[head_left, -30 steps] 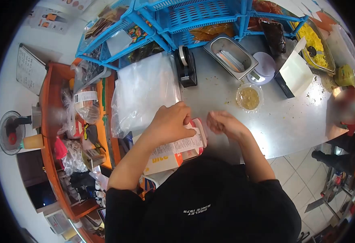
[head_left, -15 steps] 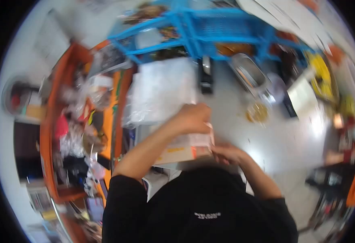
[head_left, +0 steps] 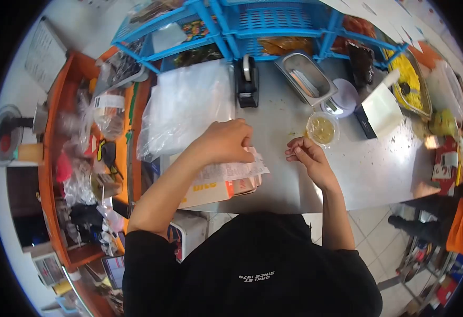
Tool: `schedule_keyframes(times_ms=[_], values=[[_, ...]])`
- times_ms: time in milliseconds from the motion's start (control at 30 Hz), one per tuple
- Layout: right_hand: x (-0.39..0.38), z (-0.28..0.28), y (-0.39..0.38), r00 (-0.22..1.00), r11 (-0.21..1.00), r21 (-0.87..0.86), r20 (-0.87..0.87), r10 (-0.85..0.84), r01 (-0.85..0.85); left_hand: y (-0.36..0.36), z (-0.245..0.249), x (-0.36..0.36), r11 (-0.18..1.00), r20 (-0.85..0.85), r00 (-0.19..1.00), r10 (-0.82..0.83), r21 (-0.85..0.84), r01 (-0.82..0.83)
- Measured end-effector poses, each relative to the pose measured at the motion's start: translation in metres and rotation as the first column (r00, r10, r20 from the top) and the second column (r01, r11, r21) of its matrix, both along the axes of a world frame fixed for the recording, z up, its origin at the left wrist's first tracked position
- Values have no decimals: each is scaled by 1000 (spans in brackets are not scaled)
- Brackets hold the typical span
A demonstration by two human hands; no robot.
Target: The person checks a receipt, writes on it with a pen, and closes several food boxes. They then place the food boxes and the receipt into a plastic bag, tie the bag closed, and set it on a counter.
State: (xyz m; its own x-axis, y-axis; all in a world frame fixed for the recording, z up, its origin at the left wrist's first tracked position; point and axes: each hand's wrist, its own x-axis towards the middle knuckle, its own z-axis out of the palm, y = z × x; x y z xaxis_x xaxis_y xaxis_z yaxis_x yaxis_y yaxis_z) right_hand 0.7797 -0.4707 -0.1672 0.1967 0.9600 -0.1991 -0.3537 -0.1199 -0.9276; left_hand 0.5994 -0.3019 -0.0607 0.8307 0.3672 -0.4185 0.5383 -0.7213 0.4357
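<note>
My left hand [head_left: 226,141] bends over a printed paper slip [head_left: 237,170], its fingers closed on the slip's upper edge. The slip lies across a white and orange box [head_left: 205,194] near the table's front edge. To the right, my right hand [head_left: 309,158] hovers above the metal table with thumb and fingertips brought together; whatever they hold, if anything, is too small to name. A round clear tub of pale contents [head_left: 322,129] stands just beyond that hand. Behind my left hand lies a stack of clear plastic bags [head_left: 189,108].
A black tape dispenser [head_left: 248,87], a steel tray [head_left: 306,79], a round white scale [head_left: 342,98] and an open white box [head_left: 382,113] stand farther back. Blue baskets [head_left: 273,21] line the rear. Orange shelving [head_left: 57,158] is at left. Another person's hand [head_left: 426,190] shows at right.
My right hand has moved away from the box, up and to the right. The paper slip now shows clearly under my left hand. The whole view has shifted and sharpened.
</note>
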Motion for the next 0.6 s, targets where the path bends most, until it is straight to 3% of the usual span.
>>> schedule_keyframes(times_ms=[67,100,167,300,400,467,600], values=[[10,-5,-11,968,974,6,-107,225,-225,-3,8,4,999,-47,998,43,-13,-44],[7,-3,-15,971,978,2,-120,208,-209,-3,8,5,999,-58,998,26,-19,-28],[-4,5,-20,922,921,36,11,387,-387,-2,8,5,998,-64,996,54,-39,-57],[-5,10,-14,912,921,156,-154,381,-358,-3,8,7,998,-77,996,49,-43,-52],[-4,15,-8,871,893,15,-215,442,-449,-2,9,7,997,-58,997,52,-47,-54],[-10,20,-5,720,861,226,-476,506,-455,-2,11,7,996,-89,994,61,-64,-67],[-12,30,9,763,899,232,-476,438,-372,-5,5,4,998,-48,997,64,-9,-65]])
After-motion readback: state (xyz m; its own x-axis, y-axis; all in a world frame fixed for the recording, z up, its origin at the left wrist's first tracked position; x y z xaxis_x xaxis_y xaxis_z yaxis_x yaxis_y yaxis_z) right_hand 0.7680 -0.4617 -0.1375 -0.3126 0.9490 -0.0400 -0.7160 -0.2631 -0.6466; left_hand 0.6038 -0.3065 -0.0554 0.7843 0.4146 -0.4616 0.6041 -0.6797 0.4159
